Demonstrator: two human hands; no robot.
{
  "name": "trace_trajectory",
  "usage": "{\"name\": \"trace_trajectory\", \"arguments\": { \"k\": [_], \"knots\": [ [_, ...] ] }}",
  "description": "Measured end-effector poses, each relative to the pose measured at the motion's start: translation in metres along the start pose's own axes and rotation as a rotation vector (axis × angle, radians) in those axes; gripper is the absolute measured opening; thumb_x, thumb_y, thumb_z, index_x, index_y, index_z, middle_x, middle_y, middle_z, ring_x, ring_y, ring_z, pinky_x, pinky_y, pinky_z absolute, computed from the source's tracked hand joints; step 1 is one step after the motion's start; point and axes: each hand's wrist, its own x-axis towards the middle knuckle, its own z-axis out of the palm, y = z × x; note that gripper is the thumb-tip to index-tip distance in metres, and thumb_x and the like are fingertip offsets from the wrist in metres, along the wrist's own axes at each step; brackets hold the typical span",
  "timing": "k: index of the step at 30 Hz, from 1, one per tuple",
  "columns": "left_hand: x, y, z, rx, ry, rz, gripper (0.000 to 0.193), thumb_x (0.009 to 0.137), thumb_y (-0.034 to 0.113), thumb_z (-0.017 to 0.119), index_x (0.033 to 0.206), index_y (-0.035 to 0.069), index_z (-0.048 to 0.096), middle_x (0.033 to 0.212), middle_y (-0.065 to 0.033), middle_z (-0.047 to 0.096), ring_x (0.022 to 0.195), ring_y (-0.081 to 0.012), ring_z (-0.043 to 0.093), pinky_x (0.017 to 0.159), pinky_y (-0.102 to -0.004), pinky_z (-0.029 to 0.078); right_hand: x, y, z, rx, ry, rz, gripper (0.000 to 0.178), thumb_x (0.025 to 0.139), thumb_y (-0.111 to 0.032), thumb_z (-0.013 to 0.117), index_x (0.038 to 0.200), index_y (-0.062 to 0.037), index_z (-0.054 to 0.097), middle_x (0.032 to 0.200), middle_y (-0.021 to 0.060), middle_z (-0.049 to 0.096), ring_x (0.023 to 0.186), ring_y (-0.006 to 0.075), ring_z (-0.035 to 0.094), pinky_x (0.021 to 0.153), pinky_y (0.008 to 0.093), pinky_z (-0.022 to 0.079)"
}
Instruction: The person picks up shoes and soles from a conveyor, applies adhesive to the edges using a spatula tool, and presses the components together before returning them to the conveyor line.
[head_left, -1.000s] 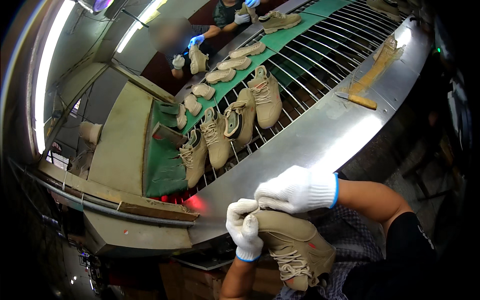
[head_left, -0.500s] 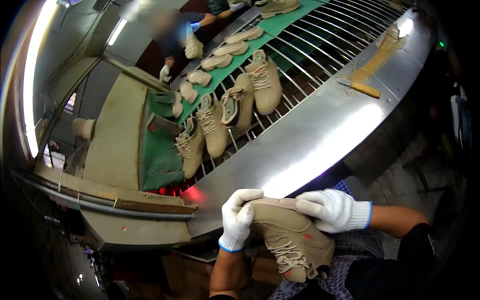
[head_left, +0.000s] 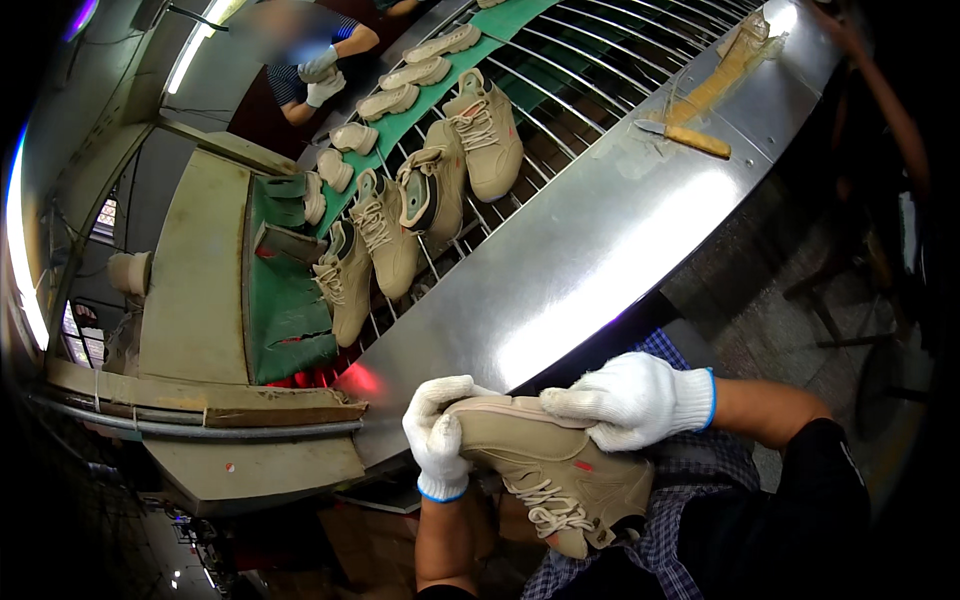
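Observation:
A tan lace-up shoe (head_left: 545, 452) is held on its side over my lap, its laces facing down toward me and its bottom turned away. My left hand (head_left: 438, 438), in a white knit glove, wraps round the toe end. My right hand (head_left: 640, 402), gloved the same way, pinches the bottom edge near the middle of the shoe. A pale pinkish strip shows along that edge, partly hidden by the right fingers. Most of the shoe's underside is out of sight.
Ahead runs a metal edge plate (head_left: 560, 290) beside a conveyor of metal rods (head_left: 590, 90). Several tan shoes (head_left: 385, 235) stand on the rods; loose soles (head_left: 415, 73) lie on a green belt. A wood-handled knife (head_left: 695, 140) rests on the plate. Across the belt is a gloved co-worker (head_left: 345, 42).
My view has shifted, so the conveyor sits further left and higher. Both hands keep hold of the shoe, which has tilted slightly. The co-worker's hands have come together, and the shoe there no longer shows.

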Motion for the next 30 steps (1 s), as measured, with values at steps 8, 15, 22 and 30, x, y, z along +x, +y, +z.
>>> {"name": "trace_trajectory", "arguments": {
  "k": [8, 15, 22, 30],
  "knots": [
    [-0.003, -0.007, -0.008, 0.038, 0.018, 0.053, 0.050, 0.098, 0.038, 0.069, 0.115, -0.008, 0.058, 0.098, -0.0341, 0.074, 0.089, -0.0370, 0.076, 0.082, -0.0456, 0.064, 0.002, 0.020, 0.013, 0.205, -0.100, 0.075, 0.063, 0.086, -0.008, 0.066, 0.148, 0.0007, 0.057, 0.112, 0.0201, 0.076, 0.092, 0.0320, 0.077, 0.080, 0.0384, 0.065],
    [-0.008, -0.009, -0.013, 0.013, 0.058, 0.054, 0.045, 0.096, 0.034, 0.068, 0.111, -0.008, 0.059, 0.097, -0.0316, 0.074, 0.086, -0.0349, 0.076, 0.081, -0.0437, 0.063, 0.007, 0.014, 0.015, 0.212, -0.140, 0.104, 0.064, 0.088, -0.009, 0.063, 0.151, -0.0011, 0.056, 0.106, 0.0213, 0.075, 0.091, 0.0339, 0.076, 0.082, 0.0389, 0.064],
    [-0.011, -0.010, -0.016, 0.041, 0.091, 0.036, 0.051, 0.095, 0.038, 0.071, 0.115, -0.007, 0.058, 0.096, -0.0312, 0.074, 0.085, -0.0346, 0.076, 0.080, -0.0424, 0.062, 0.002, 0.012, 0.029, 0.188, -0.034, 0.031, 0.071, 0.088, -0.014, 0.064, 0.155, 0.0029, 0.048, 0.088, 0.0162, 0.071, 0.074, 0.0303, 0.073, 0.066, 0.0392, 0.062],
    [-0.015, -0.021, -0.019, 0.003, 0.121, 0.017, 0.050, 0.096, 0.039, 0.066, 0.119, -0.005, 0.058, 0.095, -0.0321, 0.074, 0.083, -0.0336, 0.075, 0.078, -0.0403, 0.061, 0.002, -0.007, 0.025, 0.083, -0.101, 0.064, 0.074, 0.084, -0.010, 0.065, 0.153, 0.0072, 0.043, 0.091, 0.0173, 0.070, 0.067, 0.0305, 0.071, 0.057, 0.0384, 0.060]
  ]
}}
